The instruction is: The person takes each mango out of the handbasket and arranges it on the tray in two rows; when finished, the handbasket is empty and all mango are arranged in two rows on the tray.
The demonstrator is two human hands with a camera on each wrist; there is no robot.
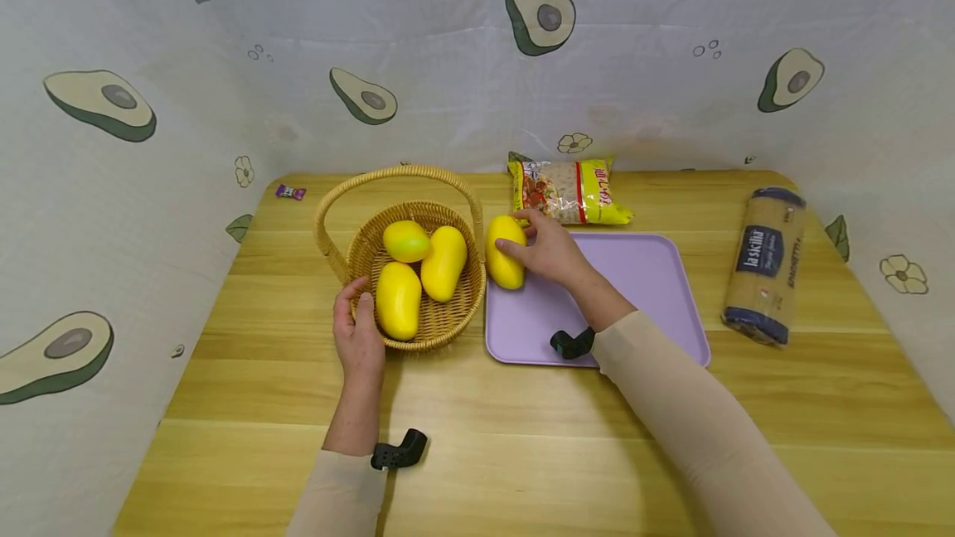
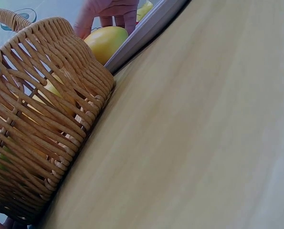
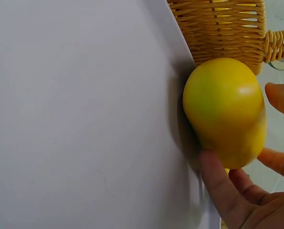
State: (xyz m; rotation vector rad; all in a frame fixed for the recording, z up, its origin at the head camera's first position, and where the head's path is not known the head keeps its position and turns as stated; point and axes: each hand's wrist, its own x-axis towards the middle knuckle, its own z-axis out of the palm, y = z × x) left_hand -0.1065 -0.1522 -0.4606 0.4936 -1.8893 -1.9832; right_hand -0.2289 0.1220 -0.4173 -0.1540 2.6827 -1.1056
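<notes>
Right hand (image 1: 548,251) curls round mango (image 1: 503,263), three o'clock of wicker basket (image 1: 457,323); left hand (image 1: 361,340), fingers spread, braces eight o'clock. Best gripped mid-body.

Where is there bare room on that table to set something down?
Bare wood shows left of the basket, between the tray and spaghetti packet, and in front of the tray, between the forearms. The tray's far right is bare too, beyond the right forearm. It is crowded where basket and tray come close: the right hand touches a mango there.
</notes>
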